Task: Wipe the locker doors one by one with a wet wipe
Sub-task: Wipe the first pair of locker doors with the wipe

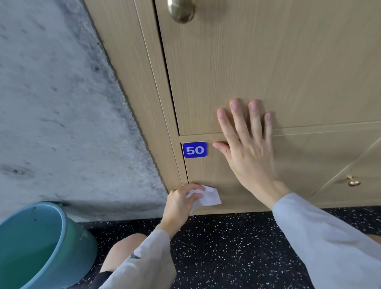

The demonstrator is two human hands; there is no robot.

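Nearest: one bare knee over dark speckled floor; both forearms in pale grey sleeves. One blue-green bucket stands at left on the floor against the grey concrete wall; contents not discernible. Left hand, fingers curled, grips one crumpled white wet wipe against the lower-left corner of the bottom locker door, near the floor. Right hand is flat with fingers spread, holding nothing; palm on that door, fingertips crossing the seam onto the upper locker door. One blue "50" plate just left of the thumb. Brass knobs visible: two, upper knob and lower-right knob.
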